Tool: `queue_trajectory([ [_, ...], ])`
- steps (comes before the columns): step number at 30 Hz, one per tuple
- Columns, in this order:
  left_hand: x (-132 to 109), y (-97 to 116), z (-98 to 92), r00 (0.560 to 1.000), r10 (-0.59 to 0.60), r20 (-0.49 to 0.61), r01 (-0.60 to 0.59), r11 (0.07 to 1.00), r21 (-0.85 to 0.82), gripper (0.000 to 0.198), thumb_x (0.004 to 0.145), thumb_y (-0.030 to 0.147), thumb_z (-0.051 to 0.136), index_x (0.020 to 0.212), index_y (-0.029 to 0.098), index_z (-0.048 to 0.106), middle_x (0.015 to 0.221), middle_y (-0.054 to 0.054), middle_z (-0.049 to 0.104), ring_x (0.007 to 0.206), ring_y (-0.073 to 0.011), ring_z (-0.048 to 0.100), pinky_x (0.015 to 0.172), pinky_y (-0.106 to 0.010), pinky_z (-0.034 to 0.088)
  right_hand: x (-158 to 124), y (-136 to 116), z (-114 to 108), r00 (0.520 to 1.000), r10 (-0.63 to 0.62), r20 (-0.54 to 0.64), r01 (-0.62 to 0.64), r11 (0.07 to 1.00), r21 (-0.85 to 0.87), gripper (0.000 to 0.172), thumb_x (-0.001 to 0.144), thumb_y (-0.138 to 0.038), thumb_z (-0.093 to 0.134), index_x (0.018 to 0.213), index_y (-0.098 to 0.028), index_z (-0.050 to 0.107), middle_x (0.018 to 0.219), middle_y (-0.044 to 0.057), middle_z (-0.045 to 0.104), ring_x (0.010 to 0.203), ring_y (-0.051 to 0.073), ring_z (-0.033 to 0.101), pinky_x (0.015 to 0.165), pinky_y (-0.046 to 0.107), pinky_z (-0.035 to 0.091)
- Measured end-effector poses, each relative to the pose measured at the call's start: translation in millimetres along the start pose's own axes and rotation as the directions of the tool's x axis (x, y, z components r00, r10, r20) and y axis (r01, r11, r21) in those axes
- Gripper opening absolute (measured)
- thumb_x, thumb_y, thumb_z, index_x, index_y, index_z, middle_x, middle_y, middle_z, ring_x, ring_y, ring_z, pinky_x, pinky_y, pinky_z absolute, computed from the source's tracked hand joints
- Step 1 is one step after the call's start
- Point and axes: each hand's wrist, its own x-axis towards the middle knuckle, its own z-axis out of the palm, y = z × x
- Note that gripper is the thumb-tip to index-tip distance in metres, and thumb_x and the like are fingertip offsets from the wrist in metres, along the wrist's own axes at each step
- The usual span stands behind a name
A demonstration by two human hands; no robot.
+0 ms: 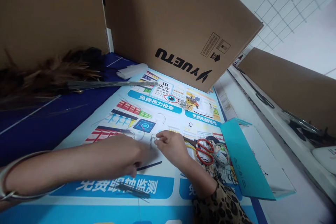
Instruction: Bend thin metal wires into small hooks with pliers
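My right hand (172,147) is closed in a pinch at the middle of the printed sheet (168,126), with a thin wire loop (152,140) at its fingertips. Close by on the left is my left hand (135,155), slightly blurred, its fingers curled under; whatever they hold is hidden. Red-handled scissors (205,151) lie just right of my right hand. Beside them are a round coil (222,154) and a heap of small dark rings and wires (229,176). Below my left hand rests a bunch of short dark wires (135,189). A single small ring (190,124) lies farther up.
Long straight wires (112,84) extend from brown feathers (52,73) at left. A small wire pile (186,104) lies toward the back. A teal box (236,161) stands open at right. Large cardboard (170,17) walls the far side. A white packet (132,71) lies near it.
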Motion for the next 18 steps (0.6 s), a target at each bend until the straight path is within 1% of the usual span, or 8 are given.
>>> queue_trajectory([
  [1, -2, 4, 2.3, 0.998, 0.016, 0.064, -0.018, 0.999, 0.033, 0.023, 0.063, 0.01, 0.069, 0.078, 0.027, 0.073, 0.073, -0.001, 0.076, 0.063, -0.0255, 0.069, 0.054, -0.032, 0.031, 0, 0, 0, 1.0, -0.004, -0.023, 0.004, 1.0, 0.005, 0.011, 0.083, -0.024, 0.073, 0.086, -0.029, 0.082, 0.08, 0.0, 0.08, 0.075, 0.021, 0.071, 0.07, 0.029, 0.048],
  [3, -5, 12, 5.5, 0.98, 0.05, 0.192, -0.069, 0.993, 0.095, 0.04, 0.064, 0.006, 0.069, 0.098, 0.028, 0.075, 0.088, -0.004, 0.079, 0.072, -0.0292, 0.073, 0.056, -0.033, 0.036, 1, -1, 0, 0.997, -0.01, -0.075, 0.013, 0.999, 0.038, 0.014, 0.086, -0.024, 0.069, 0.079, -0.028, 0.08, 0.075, -0.001, 0.077, 0.072, 0.02, 0.069, 0.068, 0.029, 0.047],
  [4, -5, 15, 6.5, 0.972, 0.069, 0.223, -0.098, 0.988, 0.121, 0.044, 0.065, 0.005, 0.068, 0.103, 0.027, 0.075, 0.095, -0.006, 0.08, 0.076, -0.0305, 0.074, 0.058, -0.033, 0.039, 1, -1, 0, 0.995, -0.012, -0.097, 0.018, 0.998, 0.065, 0.015, 0.086, -0.024, 0.067, 0.078, -0.028, 0.079, 0.073, -0.001, 0.076, 0.071, 0.019, 0.068, 0.067, 0.028, 0.046],
  [5, -5, 19, 7.3, 0.965, 0.086, 0.247, -0.125, 0.981, 0.147, 0.044, 0.066, 0.004, 0.067, 0.103, 0.026, 0.075, 0.099, -0.008, 0.08, 0.08, -0.0314, 0.075, 0.06, -0.033, 0.042, 0, -1, 0, 0.994, -0.013, -0.113, 0.023, 0.995, 0.095, 0.015, 0.086, -0.024, 0.066, 0.078, -0.027, 0.079, 0.071, -0.002, 0.075, 0.071, 0.019, 0.067, 0.066, 0.028, 0.046],
  [8, -3, 27, 9.8, 0.951, 0.095, 0.294, -0.167, 0.958, 0.231, 0.037, 0.072, 0.0, 0.063, 0.097, 0.023, 0.078, 0.101, -0.011, 0.08, 0.08, -0.031, 0.076, 0.062, -0.034, 0.046, 0, 0, 3, 0.992, -0.012, -0.128, 0.034, 0.984, 0.174, 0.014, 0.087, -0.026, 0.066, 0.079, -0.027, 0.078, 0.07, -0.002, 0.073, 0.07, 0.018, 0.066, 0.065, 0.027, 0.046],
  [12, -2, 31, 12.3, 0.937, 0.056, 0.346, -0.171, 0.935, 0.312, 0.027, 0.078, 0.001, 0.062, 0.086, 0.021, 0.079, 0.095, -0.012, 0.08, 0.07, -0.0304, 0.075, 0.055, -0.034, 0.04, 0, 3, 8, 0.993, -0.027, -0.114, 0.05, 0.978, 0.202, 0.015, 0.086, -0.026, 0.065, 0.078, -0.026, 0.078, 0.07, -0.002, 0.071, 0.066, 0.017, 0.064, 0.064, 0.027, 0.045],
  [14, -3, 30, 12.5, 0.93, 0.065, 0.362, -0.194, 0.923, 0.333, 0.025, 0.078, 0.001, 0.062, 0.082, 0.02, 0.078, 0.092, -0.014, 0.08, 0.068, -0.031, 0.074, 0.053, -0.034, 0.037, 1, 4, 11, 0.994, -0.034, -0.099, 0.054, 0.977, 0.205, 0.015, 0.086, -0.025, 0.066, 0.079, -0.027, 0.078, 0.071, -0.002, 0.072, 0.066, 0.017, 0.064, 0.064, 0.027, 0.045],
  [18, -5, 26, 11.2, 0.923, 0.144, 0.358, -0.264, 0.913, 0.312, 0.025, 0.072, 0.0, 0.063, 0.079, 0.02, 0.077, 0.083, -0.014, 0.078, 0.064, -0.0311, 0.072, 0.052, -0.034, 0.035, 1, 5, 12, 0.996, -0.042, -0.076, 0.057, 0.977, 0.208, 0.015, 0.086, -0.024, 0.066, 0.079, -0.027, 0.079, 0.072, -0.002, 0.073, 0.069, 0.018, 0.066, 0.064, 0.026, 0.047],
])
